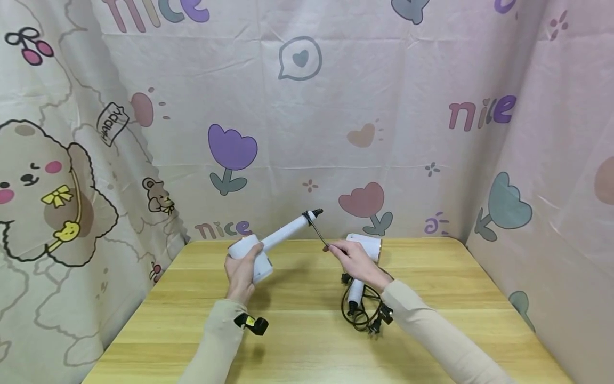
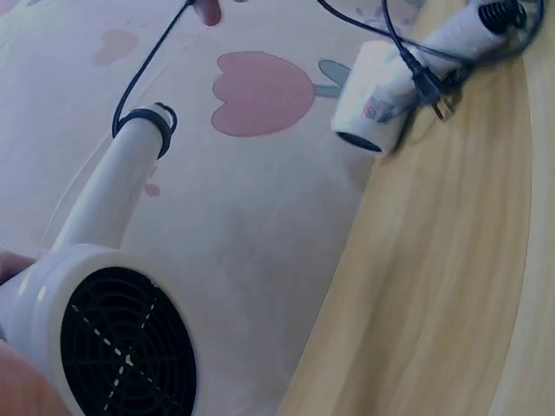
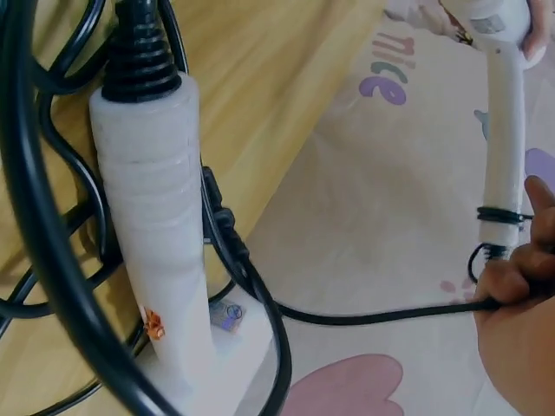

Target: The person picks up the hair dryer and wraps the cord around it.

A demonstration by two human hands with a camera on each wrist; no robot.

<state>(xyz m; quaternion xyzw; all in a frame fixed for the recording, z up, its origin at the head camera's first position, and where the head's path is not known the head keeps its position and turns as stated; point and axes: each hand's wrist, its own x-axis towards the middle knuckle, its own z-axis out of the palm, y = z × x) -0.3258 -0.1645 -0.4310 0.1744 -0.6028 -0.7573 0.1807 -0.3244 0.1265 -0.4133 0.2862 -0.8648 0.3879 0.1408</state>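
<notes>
The left hand [image 1: 241, 273] grips a white hair dryer [image 1: 288, 232] by its head, lifted above the table, its handle slanting up to the right. Black cord [image 2: 141, 80] is wound round the handle's end. Pinching the cord, the right hand [image 1: 357, 261] pulls it out in a straight line from that end. Beneath the right forearm a second white hair dryer [image 1: 365, 245] lies on the table, its handle [image 3: 152, 199] toward the front and its coiled cord [image 1: 346, 314] and plug [image 2: 427, 87] beside it. The first dryer's round black grille [image 2: 128, 347] faces the left wrist camera.
The wooden table [image 1: 297, 341] reaches back to a patterned curtain [image 1: 307, 122], which also hangs at both sides. A black wrist camera [image 1: 251, 323] is strapped to the left sleeve. Loops of cord lie near the right forearm.
</notes>
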